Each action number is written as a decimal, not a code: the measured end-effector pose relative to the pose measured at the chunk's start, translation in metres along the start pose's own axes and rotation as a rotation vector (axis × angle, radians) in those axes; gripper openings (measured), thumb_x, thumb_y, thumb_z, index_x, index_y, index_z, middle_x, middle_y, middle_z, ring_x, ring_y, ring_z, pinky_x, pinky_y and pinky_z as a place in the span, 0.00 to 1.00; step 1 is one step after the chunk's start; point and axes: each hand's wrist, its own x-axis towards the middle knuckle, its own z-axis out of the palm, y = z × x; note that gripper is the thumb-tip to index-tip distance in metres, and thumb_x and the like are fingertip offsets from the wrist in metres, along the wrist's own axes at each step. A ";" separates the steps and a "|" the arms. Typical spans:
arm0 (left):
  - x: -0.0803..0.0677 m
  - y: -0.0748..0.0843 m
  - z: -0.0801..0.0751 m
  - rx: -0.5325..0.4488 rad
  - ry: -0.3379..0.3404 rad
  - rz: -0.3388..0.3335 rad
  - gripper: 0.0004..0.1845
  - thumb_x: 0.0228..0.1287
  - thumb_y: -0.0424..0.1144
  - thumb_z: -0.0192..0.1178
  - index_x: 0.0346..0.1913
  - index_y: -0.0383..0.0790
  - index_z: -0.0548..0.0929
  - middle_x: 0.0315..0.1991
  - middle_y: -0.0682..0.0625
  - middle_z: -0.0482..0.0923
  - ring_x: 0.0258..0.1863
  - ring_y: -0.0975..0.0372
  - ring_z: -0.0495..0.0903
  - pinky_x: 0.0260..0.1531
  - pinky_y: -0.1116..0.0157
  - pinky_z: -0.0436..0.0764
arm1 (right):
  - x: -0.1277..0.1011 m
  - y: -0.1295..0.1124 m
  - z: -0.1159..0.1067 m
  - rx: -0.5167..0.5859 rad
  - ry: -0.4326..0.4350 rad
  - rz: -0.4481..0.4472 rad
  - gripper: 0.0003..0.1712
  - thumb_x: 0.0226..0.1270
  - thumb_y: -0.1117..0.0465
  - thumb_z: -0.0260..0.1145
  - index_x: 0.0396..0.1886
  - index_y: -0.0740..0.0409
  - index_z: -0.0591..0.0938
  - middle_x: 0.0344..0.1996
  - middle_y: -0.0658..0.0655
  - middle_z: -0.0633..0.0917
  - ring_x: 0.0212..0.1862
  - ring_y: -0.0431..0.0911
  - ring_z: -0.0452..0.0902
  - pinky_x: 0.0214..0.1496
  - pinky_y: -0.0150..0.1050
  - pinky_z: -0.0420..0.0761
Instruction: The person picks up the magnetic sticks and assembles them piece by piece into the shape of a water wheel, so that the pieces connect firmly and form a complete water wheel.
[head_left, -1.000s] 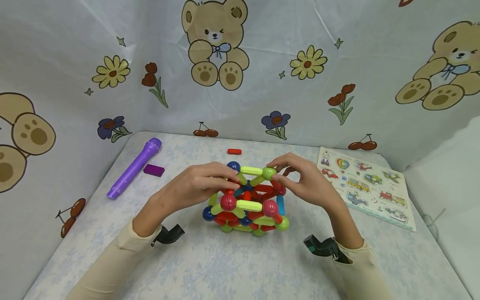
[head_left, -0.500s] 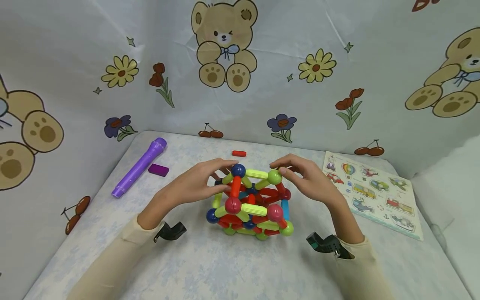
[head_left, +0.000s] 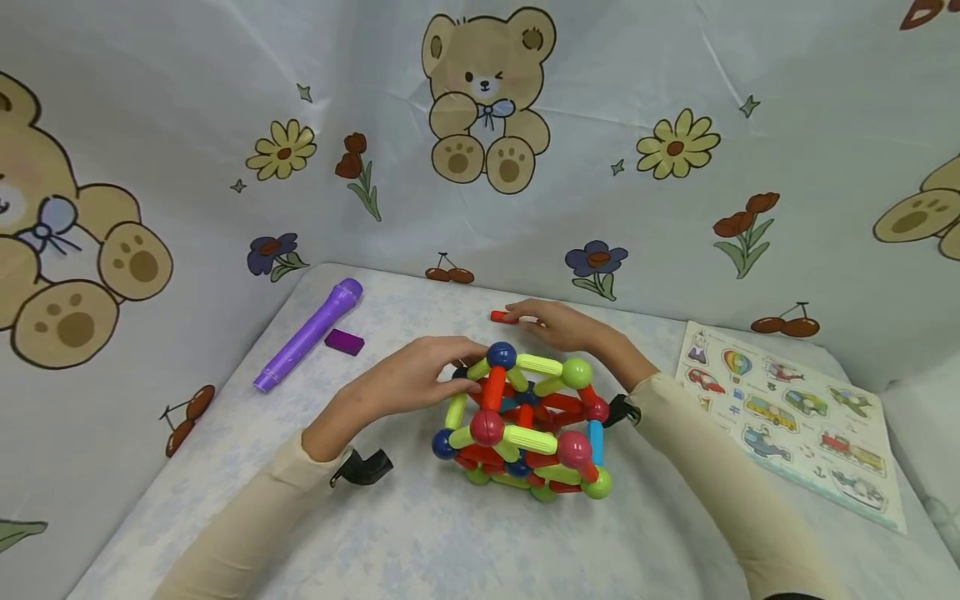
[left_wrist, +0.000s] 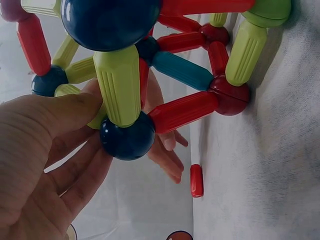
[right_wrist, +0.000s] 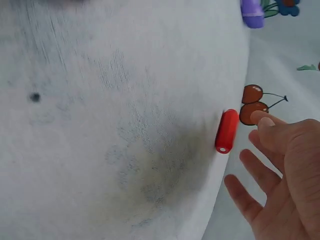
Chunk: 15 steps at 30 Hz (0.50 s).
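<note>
A magnetic ball-and-stick structure (head_left: 530,439) of coloured balls and red, yellow-green and blue sticks stands on the table. My left hand (head_left: 420,375) holds its upper left part, the thumb and fingers about a yellow-green stick beside a dark blue ball (left_wrist: 127,136) in the left wrist view. Behind the structure, my right hand (head_left: 562,327) reaches to a loose red stick (head_left: 501,317) at the table's far side. In the right wrist view the fingers (right_wrist: 260,172) are spread and loosely bent, with a gap between them and the red stick (right_wrist: 227,131).
A purple toy microphone (head_left: 309,335) and a small dark purple block (head_left: 344,342) lie at the left. On the right lies a picture board (head_left: 787,417) with vehicle drawings. A patterned cloth (head_left: 585,100) rises at the table's back edge.
My right hand has left the structure's green ball and moved back toward the loose red stick. The left hand stays at the structure, its fingers shifted from the top onto the left side. The view has turned left.
</note>
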 end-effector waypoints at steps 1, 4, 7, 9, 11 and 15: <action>0.000 0.000 0.000 0.000 0.000 0.003 0.25 0.71 0.38 0.73 0.68 0.42 0.83 0.58 0.54 0.87 0.52 0.65 0.86 0.57 0.66 0.86 | 0.003 0.002 0.001 -0.012 -0.019 -0.002 0.23 0.83 0.70 0.59 0.73 0.63 0.80 0.77 0.65 0.74 0.78 0.63 0.68 0.79 0.62 0.68; 0.000 -0.001 0.001 0.003 -0.004 0.009 0.25 0.72 0.38 0.73 0.69 0.42 0.83 0.58 0.53 0.87 0.52 0.66 0.86 0.57 0.66 0.85 | 0.010 0.007 0.002 -0.053 -0.080 0.006 0.24 0.84 0.68 0.58 0.75 0.63 0.78 0.81 0.64 0.68 0.81 0.63 0.64 0.81 0.60 0.66; 0.000 -0.002 0.000 0.010 0.001 0.011 0.25 0.72 0.38 0.73 0.69 0.41 0.83 0.58 0.53 0.87 0.52 0.66 0.86 0.56 0.66 0.85 | 0.013 0.011 0.002 -0.110 -0.086 0.011 0.24 0.84 0.66 0.61 0.75 0.62 0.79 0.78 0.63 0.73 0.79 0.61 0.69 0.79 0.59 0.69; -0.001 -0.002 0.000 0.018 0.007 0.013 0.25 0.72 0.38 0.73 0.69 0.41 0.83 0.58 0.53 0.87 0.51 0.66 0.86 0.56 0.66 0.86 | 0.012 0.012 0.003 -0.152 -0.044 0.008 0.23 0.82 0.65 0.65 0.72 0.61 0.82 0.73 0.62 0.80 0.74 0.60 0.75 0.76 0.57 0.74; -0.001 -0.002 0.001 0.020 0.014 0.015 0.25 0.71 0.38 0.73 0.69 0.41 0.83 0.57 0.52 0.87 0.50 0.66 0.86 0.55 0.64 0.87 | 0.007 0.014 0.004 -0.191 0.024 0.012 0.20 0.78 0.65 0.69 0.67 0.61 0.86 0.64 0.61 0.87 0.68 0.58 0.82 0.71 0.55 0.80; -0.001 0.000 0.000 0.022 0.015 0.013 0.25 0.71 0.38 0.73 0.68 0.41 0.83 0.57 0.52 0.87 0.50 0.65 0.86 0.55 0.61 0.87 | -0.005 0.016 0.008 -0.247 0.133 0.038 0.14 0.72 0.66 0.76 0.55 0.59 0.92 0.51 0.58 0.92 0.55 0.54 0.88 0.61 0.51 0.87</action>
